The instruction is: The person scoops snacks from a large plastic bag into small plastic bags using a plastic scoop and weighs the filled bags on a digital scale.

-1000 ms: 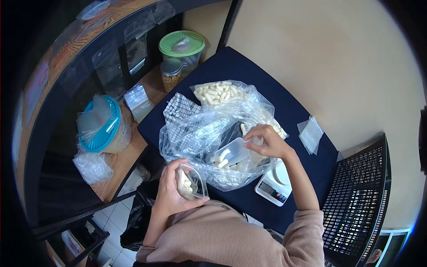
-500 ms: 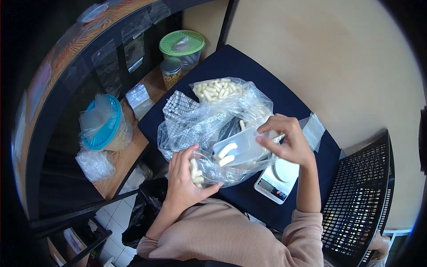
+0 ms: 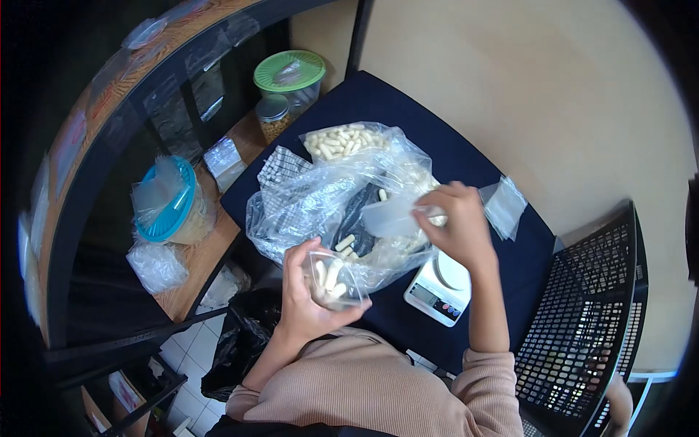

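Observation:
My left hand is wrapped round a small clear plastic bag with its mouth spread upward. A few short white finger-shaped pieces lie inside it. Between the fingers and thumb of my right hand is a translucent plastic scoop, over the large clear bag. No pieces show in the scoop's visible part. Loose white pieces lie in the large bag, and many more fill its far end. The right fingertips are partly hidden behind the hand.
A white digital scale stands on the dark table by my right forearm. Flat clear bags lie at the right edge, near a black plastic basket. A checked cloth is at left. Lidded tubs stand on the wooden shelf.
The scoop has moved away from the small bag, back over the large bag. Two white pieces seen on it are gone from its visible part. The small bag now shows its contents more openly.

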The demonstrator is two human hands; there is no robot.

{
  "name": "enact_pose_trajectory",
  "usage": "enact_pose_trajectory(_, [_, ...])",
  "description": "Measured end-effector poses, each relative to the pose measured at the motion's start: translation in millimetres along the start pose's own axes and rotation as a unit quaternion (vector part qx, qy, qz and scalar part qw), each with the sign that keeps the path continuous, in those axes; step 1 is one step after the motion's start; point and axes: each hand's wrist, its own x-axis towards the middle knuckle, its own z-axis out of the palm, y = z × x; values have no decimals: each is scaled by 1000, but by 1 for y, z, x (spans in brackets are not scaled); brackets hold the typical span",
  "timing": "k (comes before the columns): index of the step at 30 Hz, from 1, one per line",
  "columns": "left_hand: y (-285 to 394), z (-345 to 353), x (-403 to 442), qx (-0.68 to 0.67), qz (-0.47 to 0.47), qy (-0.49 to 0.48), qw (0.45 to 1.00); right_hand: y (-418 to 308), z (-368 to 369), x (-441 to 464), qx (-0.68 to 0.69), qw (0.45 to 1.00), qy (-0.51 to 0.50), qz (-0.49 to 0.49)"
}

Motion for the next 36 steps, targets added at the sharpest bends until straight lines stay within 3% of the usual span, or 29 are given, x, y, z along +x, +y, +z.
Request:
enact_pose_trajectory(2, [12,2,-1,-52,-5,-56,997,16,44,-4,99,992,-81,-1])
enact_pose_trajectory(4, [17,9,0,-161,-35,-152,975,8,61,-6,61,988,-138,-29])
enact_pose_trajectory(5, [20,12,2,-119,-18,-176,977,4,60,-8,57,989,-133,-24])
enact_pose_trajectory(7, [19,21,1,-51,3,-175,983,-3,51,-16,2,995,60,-81])
enact_pose_trajectory(8, [17,26,0,20,20,-165,986,-4,38,-24,-4,995,62,-78])
enact_pose_trajectory(9, [17,31,0,30,9,-158,987,-5,18,-36,168,985,27,-7])
enact_pose_trajectory(10, [18,37,1,27,16,-165,986,-10,0,-45,335,940,-4,64])
enact_pose_trajectory(12, [24,51,4,113,26,-134,984,-33,-25,-74,424,903,-21,75])
enact_pose_trajectory(14, [27,61,4,106,47,-136,984,-55,-30,-94,353,933,-9,66])
enact_pose_trajectory(18, [33,69,11,93,71,-183,976,-45,-21,-120,344,922,58,169])
enact_pose_trajectory(20, [34,66,13,77,165,-128,975,-24,-16,-133,411,852,157,283])
enact_pose_trajectory(22, [12,54,2,26,254,-93,962,3,-15,-145,482,775,253,321])
enact_pose_trajectory(24, [-10,52,-7,-84,334,-141,928,39,-8,-161,472,754,293,351])
enact_pose_trajectory(29, [-61,61,-31,-44,298,-279,912,93,19,-195,480,723,281,410])
enact_pose_trajectory(31, [-77,63,-34,16,256,-323,911,101,30,-203,415,775,264,398])
enact_pose_trajectory(32, [-77,64,-34,16,253,-329,909,98,31,-200,416,770,266,403])
enact_pose_trajectory(34, [-77,67,-36,-2,241,-304,922,87,33,-193,391,728,341,448])
enact_pose_trajectory(36, [-80,66,-36,4,235,-309,922,98,44,-205,427,698,343,463])
